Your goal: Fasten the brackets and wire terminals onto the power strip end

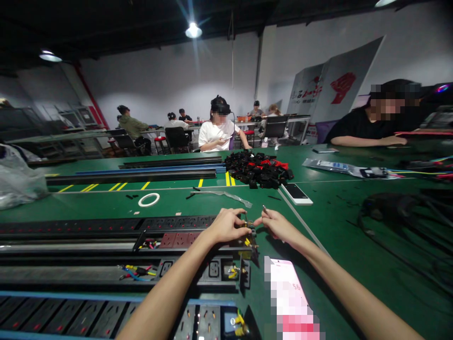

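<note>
My left hand (pixel 226 225) rests at the right end of the farthest black power strip (pixel 106 225). Its thumb and fingers are closed around the end, where small brass parts and yellow-sleeved wires (pixel 247 242) show. Just to the right, my right hand (pixel 279 225) is closed, with a small metal tool (pixel 264 208) poking up between thumb and fingers; most of it is hidden. The index fingertip points at the strip's end. Nearer to me lie a strip with brown sockets (pixel 173 240), a black one with loose wires (pixel 214 269) and a blue-edged one (pixel 106 317).
Beyond my hands are a heap of black and red plastic parts (pixel 258 167), a white phone (pixel 297 194), a tape ring (pixel 149 199) and long dark rails (pixel 141 176). A pink-screened phone (pixel 288 288) lies close by. Black cables (pixel 392 226) fill the right. Co-workers sit across the table.
</note>
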A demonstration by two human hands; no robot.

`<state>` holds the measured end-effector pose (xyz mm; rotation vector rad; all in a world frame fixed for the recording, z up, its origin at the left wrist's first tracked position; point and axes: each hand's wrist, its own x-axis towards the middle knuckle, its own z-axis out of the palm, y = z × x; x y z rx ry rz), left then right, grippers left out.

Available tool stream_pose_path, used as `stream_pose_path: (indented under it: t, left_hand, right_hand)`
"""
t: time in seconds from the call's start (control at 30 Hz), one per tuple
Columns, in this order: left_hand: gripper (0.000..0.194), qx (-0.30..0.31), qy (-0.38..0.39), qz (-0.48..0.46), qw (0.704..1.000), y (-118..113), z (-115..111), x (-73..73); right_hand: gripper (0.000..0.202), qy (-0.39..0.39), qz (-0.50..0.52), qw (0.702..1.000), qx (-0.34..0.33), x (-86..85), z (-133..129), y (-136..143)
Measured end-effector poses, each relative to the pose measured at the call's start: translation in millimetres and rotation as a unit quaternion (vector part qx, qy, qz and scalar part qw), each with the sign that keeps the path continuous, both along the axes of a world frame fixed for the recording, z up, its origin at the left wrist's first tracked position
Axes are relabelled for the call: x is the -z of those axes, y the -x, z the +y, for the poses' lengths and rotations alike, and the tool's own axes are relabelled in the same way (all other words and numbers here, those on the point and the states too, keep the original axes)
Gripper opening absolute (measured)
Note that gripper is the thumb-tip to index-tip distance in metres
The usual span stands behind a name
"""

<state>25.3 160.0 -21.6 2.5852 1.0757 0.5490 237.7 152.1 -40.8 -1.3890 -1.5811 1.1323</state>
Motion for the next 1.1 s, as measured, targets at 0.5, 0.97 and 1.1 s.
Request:
stream_pose_path:
  t: [0.5, 0.97, 1.1]
  left_hand:
    - [0.028, -0.008, -0.003, 0.005, 1.0, -1, -1, -0.4]
    - [0.028, -0.005, -0.004, 0.011, 1.0, -1, -2, -1.1]
    - [0.029, -0.002, -0.009, 0.014, 1.0, -2, -2, -2.5]
  right_hand:
    - [0.045, -0.182, -0.134, 0.974, 0.024, -38.1, -25, -9]
    - [0.037, -0.238, -0.204, 0.948, 0.045, -48.8, -40, 5]
    - [0.033, -0.256, -0.229, 0.939, 0.03, -47.2, -43, 8]
